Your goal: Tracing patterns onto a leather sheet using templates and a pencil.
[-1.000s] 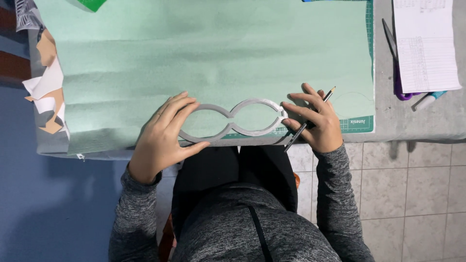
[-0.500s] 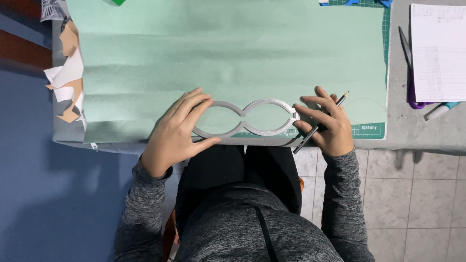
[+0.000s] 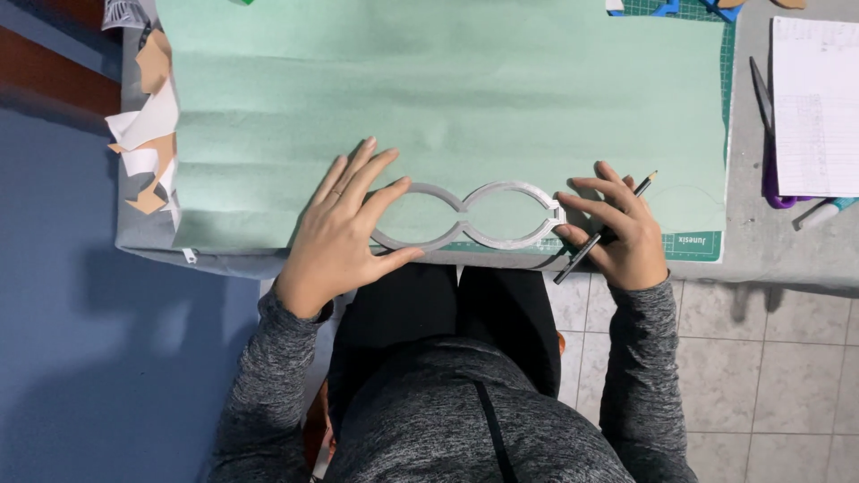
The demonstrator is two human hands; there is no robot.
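Note:
A grey cut-out stencil (image 3: 467,215) shaped like two joined ovals lies on a large pale green paper sheet (image 3: 447,98) near the table's front edge. My left hand (image 3: 344,228) lies flat with spread fingers on the stencil's left loop. My right hand (image 3: 617,233) touches the stencil's right end with its fingertips and holds a dark pencil (image 3: 607,227), whose tip points up and to the right. A faint curved pencil line shows on the paper right of my right hand.
A green cutting mat (image 3: 698,243) shows under the paper's right edge. Paper scraps (image 3: 148,134) lie at the left. A lined white sheet (image 3: 816,107), purple-handled scissors (image 3: 768,125) and a marker (image 3: 823,213) lie at the right. Tiled floor is below.
The view has shifted, so the table and hands appear further right and lower. My left hand's fingers have spread wider on the stencil. My right hand still holds the pencil.

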